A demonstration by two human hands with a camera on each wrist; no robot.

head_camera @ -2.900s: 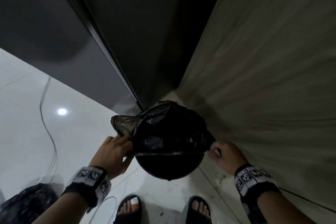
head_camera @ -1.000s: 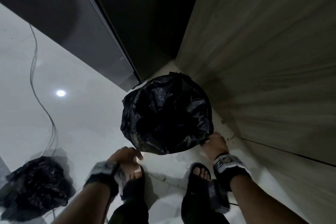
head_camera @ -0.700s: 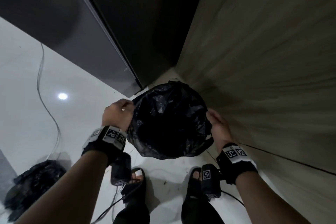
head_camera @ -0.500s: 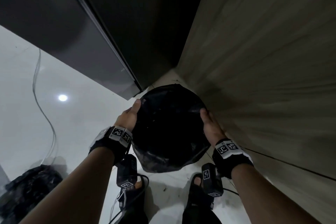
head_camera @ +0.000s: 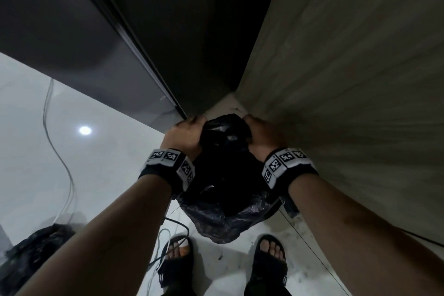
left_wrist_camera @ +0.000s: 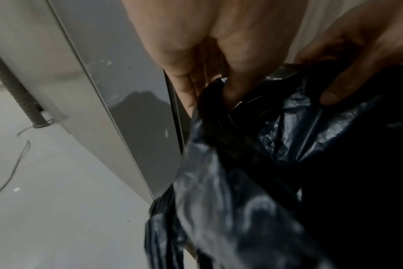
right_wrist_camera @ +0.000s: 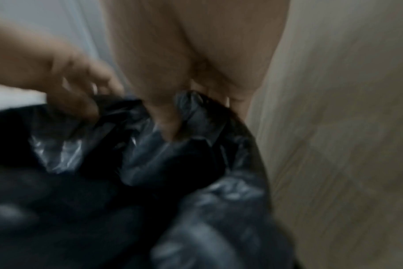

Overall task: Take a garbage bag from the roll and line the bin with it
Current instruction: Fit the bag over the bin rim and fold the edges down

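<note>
A black garbage bag (head_camera: 223,175) lies over the round bin, whose own wall is hidden under the plastic. Both hands are at the bin's far rim, close together. My left hand (head_camera: 189,127) grips a fold of the bag on the left. In the left wrist view its fingers (left_wrist_camera: 232,85) pinch the crumpled bag (left_wrist_camera: 265,163). My right hand (head_camera: 254,127) grips the rim on the right. The blurred right wrist view shows its thumb (right_wrist_camera: 166,123) dug into the bag (right_wrist_camera: 150,172). A loose flap of bag (head_camera: 216,221) hangs on the near side.
The bin stands in a corner between a grey appliance door (head_camera: 72,43) and a wood-grain panel (head_camera: 348,79). A second crumpled black bag (head_camera: 31,255) lies on the white floor at lower left, near a thin cable (head_camera: 60,158). My sandalled feet (head_camera: 177,259) stand just behind the bin.
Both hands have slid from the bin's sides to its far rim and come close together, drawing the bag with them. The view has leaned further over the bin.
</note>
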